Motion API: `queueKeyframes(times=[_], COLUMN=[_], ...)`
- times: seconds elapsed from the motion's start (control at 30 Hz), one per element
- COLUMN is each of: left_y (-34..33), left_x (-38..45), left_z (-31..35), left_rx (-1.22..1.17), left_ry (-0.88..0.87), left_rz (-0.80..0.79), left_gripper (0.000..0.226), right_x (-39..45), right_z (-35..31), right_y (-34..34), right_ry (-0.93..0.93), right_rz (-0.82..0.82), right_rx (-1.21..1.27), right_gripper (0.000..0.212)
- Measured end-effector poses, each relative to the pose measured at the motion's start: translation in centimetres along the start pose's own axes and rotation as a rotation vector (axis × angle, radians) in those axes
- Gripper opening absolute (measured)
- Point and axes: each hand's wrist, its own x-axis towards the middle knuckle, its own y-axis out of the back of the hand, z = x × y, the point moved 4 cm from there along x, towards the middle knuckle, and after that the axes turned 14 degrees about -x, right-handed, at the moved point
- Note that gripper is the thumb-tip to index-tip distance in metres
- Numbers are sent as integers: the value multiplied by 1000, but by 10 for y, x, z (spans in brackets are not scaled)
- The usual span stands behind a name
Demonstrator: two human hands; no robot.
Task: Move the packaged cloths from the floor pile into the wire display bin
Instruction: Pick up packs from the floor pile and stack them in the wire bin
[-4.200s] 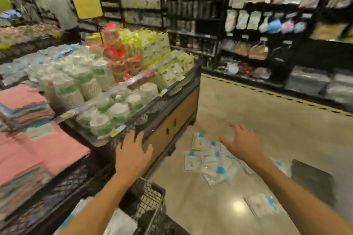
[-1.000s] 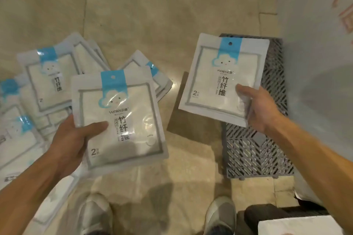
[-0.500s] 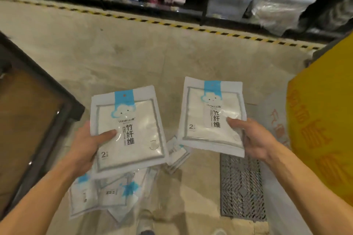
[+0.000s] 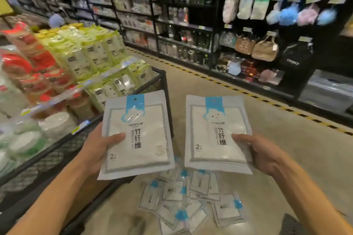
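Note:
My left hand grips a white packaged cloth with a blue header by its left edge, thumb on the front. My right hand grips a second identical packaged cloth by its right edge. Both packs are held upright at chest height, side by side. Below them the floor pile of packaged cloths lies scattered on the beige floor. The wire display bin, black mesh, stands at my left, just beside the left pack.
The bin holds yellow-green packs, red packs and white-green plate stacks. Black shelving with bottles, bags and sponges lines the far side of the aisle, behind a yellow-black floor stripe. A dark grate shows at bottom right.
Both hands picked up one pack each from the floor pile and lifted them. My view rose from the floor to the aisle, and the wire bin came into sight at the left.

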Motion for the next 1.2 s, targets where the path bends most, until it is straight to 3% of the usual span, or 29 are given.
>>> queueKeyframes(times=[0.07,0.2,0.33,0.43,0.47,0.57,0.7,0.9,1.07,1.2], left_y=[25,85,130,153,158,177,206,253,318,369], left_x=[-49,-161,-280,-363,-386,-452,-529,-632,-707,-737], left_z=[7,8,9,5,2,-9,-30,-61,-79,-81], left_rx=[-25,-100,-146,-199,-207,-221,-258,-309,-333,-407], left_ry=[-53,-127,-234,-315,-330,-371,-394,-402,-365,-369], left_rz=[104,338,599,727,750,877,1084,1150,1234,1214], left_gripper=[58,69,65,95,91,51,53,45,37,39], right_x=[-4,-13,-39,-70,-81,-116,-159,-221,-266,-288], right_z=[-13,-22,-17,-5,1,21,58,126,186,223], right_y=[-32,-112,-201,-260,-278,-328,-390,-464,-519,-559], right_ry=[49,65,113,102,97,88,100,81,72,49], right_rz=[-96,-324,-582,-729,-779,-906,-1039,-1136,-1083,-1063], right_rx=[-65,-176,-290,-352,-377,-449,-533,-623,-673,-685], right_gripper=[19,21,26,23,23,24,33,31,33,36])
